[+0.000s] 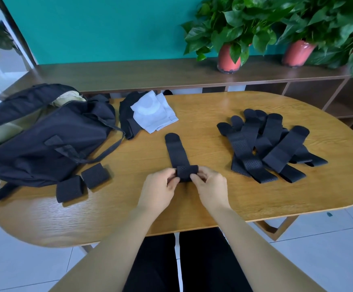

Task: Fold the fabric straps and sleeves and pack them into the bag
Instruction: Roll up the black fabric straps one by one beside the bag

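While both hands work close to the middle of the near edge, a black strap (178,153) lies flat on the desk (45,224). It runs away from the person, and its near end is rolled into a short bundle. The left hand (159,188) pinches the left side of that roll between thumb and fingers. The right hand (211,186) pinches the right side, so each grip is clenched on the strap.

Toward the right end of the desk, a pile of straps (276,144) lies fanned out and overlapping, none of them folded. At the left end sits the black bag (45,135), its top gaping to show a pale lining and one carrying loop trailing over the wood. Just beside the bag, toward the near edge, two folded straps (95,175) rest close together.

Near the far edge, between the bag and the pile, a white sleeve (154,115) lies partly over a black sleeve (126,121). Beyond the desk, two potted plants (229,57) stand on a low shelf (129,74).
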